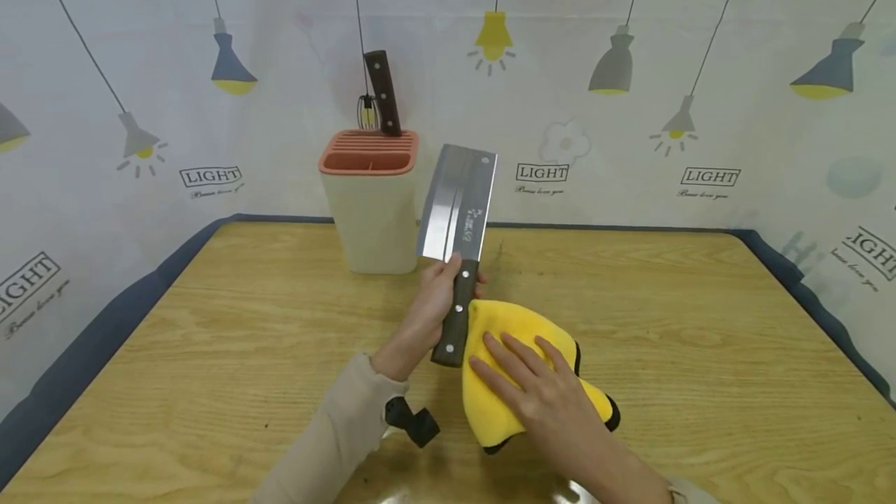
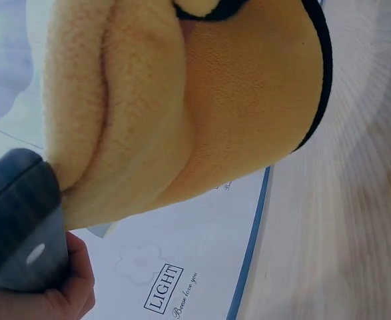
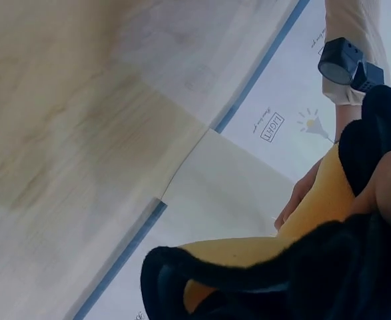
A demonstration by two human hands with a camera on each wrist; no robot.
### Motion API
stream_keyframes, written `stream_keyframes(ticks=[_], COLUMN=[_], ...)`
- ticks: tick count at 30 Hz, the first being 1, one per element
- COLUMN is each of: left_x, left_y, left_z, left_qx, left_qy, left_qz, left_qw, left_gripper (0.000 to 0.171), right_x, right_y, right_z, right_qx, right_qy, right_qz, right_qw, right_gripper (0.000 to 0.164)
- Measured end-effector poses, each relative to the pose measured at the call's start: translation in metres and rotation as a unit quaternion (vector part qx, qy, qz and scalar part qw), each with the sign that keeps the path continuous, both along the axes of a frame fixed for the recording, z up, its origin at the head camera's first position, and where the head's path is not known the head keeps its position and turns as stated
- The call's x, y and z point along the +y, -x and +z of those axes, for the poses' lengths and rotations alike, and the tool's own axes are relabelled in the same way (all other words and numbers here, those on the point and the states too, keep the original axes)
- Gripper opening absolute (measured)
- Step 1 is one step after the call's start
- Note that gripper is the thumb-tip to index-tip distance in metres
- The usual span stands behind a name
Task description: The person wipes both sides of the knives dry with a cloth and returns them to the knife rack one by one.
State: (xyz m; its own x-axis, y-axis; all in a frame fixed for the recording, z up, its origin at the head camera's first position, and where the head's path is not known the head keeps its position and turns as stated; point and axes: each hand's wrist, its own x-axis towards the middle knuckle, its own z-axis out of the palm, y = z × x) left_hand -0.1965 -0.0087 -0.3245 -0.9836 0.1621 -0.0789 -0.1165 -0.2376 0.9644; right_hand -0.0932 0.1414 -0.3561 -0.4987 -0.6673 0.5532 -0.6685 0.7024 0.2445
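Note:
My left hand (image 1: 437, 302) grips a cleaver (image 1: 458, 204) at the blade end of its dark riveted handle, thumb along the front. The broad steel blade points up and away, its face towards me. A yellow cloth (image 1: 521, 317) with black edging hangs folded beside the handle's right side. My right hand (image 1: 542, 395) holds this cloth, fingers spread over its front and the thumb hidden in the head view. In the left wrist view the cloth (image 2: 248, 100) covers much of the picture beside the handle (image 2: 22, 220). The right wrist view shows its black underside (image 3: 315, 273).
A cream knife block (image 1: 374, 220) with an orange slotted top stands at the table's back, left of the blade. Another dark-handled knife (image 1: 383, 92) is upright in it. The wooden table (image 1: 210, 364) meets a lamp-printed backdrop (image 1: 434, 37). A black wrist camera (image 1: 413, 420) hangs from my left sleeve.

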Motion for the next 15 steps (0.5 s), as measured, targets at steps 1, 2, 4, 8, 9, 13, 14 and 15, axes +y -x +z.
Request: stream_keyframes(ticks=[1, 2, 4, 8, 9, 13, 14, 15], left_x=[-0.0004, -0.0009, -0.0024, -0.0061, -0.0070, -0.0090, -0.0092, -0.0094], left_y=[0.0001, 0.0002, 0.0004, -0.0005, -0.0009, -0.0018, -0.0021, -0.0023], left_z=[-0.0004, -0.0008, -0.0017, -0.0021, -0.0022, -0.0035, -0.0040, -0.0047], left_qx=[0.004, 0.006, 0.010, 0.021, 0.024, 0.029, 0.029, 0.028], left_qy=[0.007, 0.016, 0.038, 0.075, 0.079, 0.080, 0.077, 0.078], left_qz=[0.004, 0.008, 0.015, 0.016, 0.015, 0.012, 0.013, 0.013], left_qw=[1.0000, 0.9998, 0.9991, 0.9968, 0.9965, 0.9963, 0.9965, 0.9965], left_gripper=[0.038, 0.038, 0.037, 0.038, 0.038, 0.037, 0.035, 0.035], right_x=[0.0002, 0.0004, 0.0011, 0.0020, 0.0020, 0.0020, 0.0023, 0.0024], right_y=[0.0005, 0.0010, 0.0015, 0.0019, 0.0021, 0.0038, 0.0042, 0.0049], right_z=[0.0003, 0.0007, 0.0017, 0.0027, 0.0028, 0.0045, 0.0055, 0.0065], right_qx=[0.002, 0.003, 0.008, 0.016, 0.022, 0.049, 0.051, 0.056], right_qy=[0.001, 0.001, 0.002, 0.009, 0.010, 0.037, 0.048, 0.060], right_qz=[0.001, 0.003, 0.006, 0.015, 0.018, 0.023, 0.023, 0.024], right_qw=[1.000, 1.000, 1.000, 1.000, 1.000, 0.998, 0.997, 0.996], right_gripper=[0.067, 0.066, 0.064, 0.054, 0.052, 0.050, 0.050, 0.050])
